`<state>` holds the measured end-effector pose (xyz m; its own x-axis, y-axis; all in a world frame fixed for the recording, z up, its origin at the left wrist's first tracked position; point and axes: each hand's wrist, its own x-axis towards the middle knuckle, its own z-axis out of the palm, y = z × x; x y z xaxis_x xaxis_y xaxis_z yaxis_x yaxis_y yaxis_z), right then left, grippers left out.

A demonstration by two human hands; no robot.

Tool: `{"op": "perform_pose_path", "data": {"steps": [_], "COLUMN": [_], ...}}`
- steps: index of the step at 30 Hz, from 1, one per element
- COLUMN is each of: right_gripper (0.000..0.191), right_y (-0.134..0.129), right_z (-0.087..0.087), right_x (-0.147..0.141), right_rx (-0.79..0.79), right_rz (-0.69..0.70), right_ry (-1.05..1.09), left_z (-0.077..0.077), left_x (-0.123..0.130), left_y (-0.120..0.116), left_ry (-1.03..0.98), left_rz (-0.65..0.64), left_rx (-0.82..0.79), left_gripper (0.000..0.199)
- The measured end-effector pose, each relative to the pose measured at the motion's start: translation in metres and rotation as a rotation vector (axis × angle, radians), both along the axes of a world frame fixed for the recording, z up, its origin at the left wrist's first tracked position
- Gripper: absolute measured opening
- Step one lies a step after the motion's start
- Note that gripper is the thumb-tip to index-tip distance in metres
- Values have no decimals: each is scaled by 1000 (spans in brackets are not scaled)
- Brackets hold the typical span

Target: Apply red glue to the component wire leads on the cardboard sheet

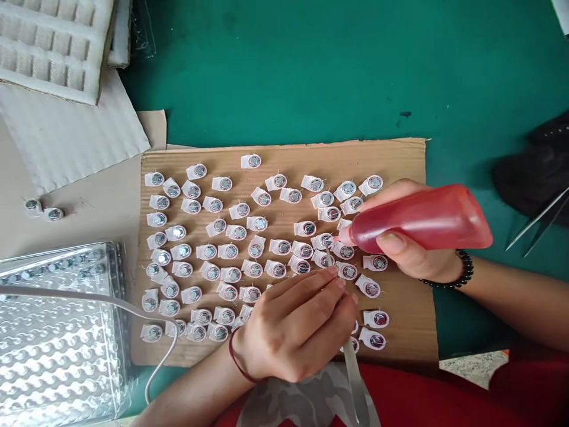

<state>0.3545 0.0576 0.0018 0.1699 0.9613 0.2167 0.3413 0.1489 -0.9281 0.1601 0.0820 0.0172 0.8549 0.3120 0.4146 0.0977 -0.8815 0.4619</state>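
Observation:
My right hand [406, 252] grips a red squeeze bottle [422, 219], tilted so that its narrow nozzle points left at one of the small round parts [322, 241]. I cannot tell whether the nozzle touches it. My left hand [297, 326] is closed around metal tweezers [355, 379]; their tip reaches the parts just below the nozzle, and their far end sticks out toward me. Many such silver discs with white tabs and thin wires lie in loose rows on a brown cardboard sheet [284, 166]. My left hand and forearm hide some of them.
Clear plastic trays [57, 356] with silver parts stand at the left, crossed by a white cable [111, 299]. Two loose parts [43, 210] lie above them. White foam sheets [48, 47] sit top left. More tweezers [537, 222] and a black item [528, 166] lie right on the green mat [288, 71].

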Motion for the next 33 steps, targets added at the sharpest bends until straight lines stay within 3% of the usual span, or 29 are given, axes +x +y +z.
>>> {"op": "perform_pose_path", "data": {"steps": [5,14,20,33], "right_gripper": [20,19,16,22], "right_y": [-1,-9,-8,-7], "right_z": [0,-5,-6,2], "right_x": [-1,-3,0,-2], "right_rx": [31,-61,55,93], "right_rz": [41,93,112,79], "right_ry": [-64,-114,-260,-431], "left_z": [-2,-6,-7,-10], "left_x": [2,6,6,7], "left_y": [-2,-5,-8,-11], "left_ry": [0,-39,-27,-54], "left_rz": [-25,5,14,36], "left_rx": [-27,-30,-27,-56], "left_gripper": [17,14,16,15]}}
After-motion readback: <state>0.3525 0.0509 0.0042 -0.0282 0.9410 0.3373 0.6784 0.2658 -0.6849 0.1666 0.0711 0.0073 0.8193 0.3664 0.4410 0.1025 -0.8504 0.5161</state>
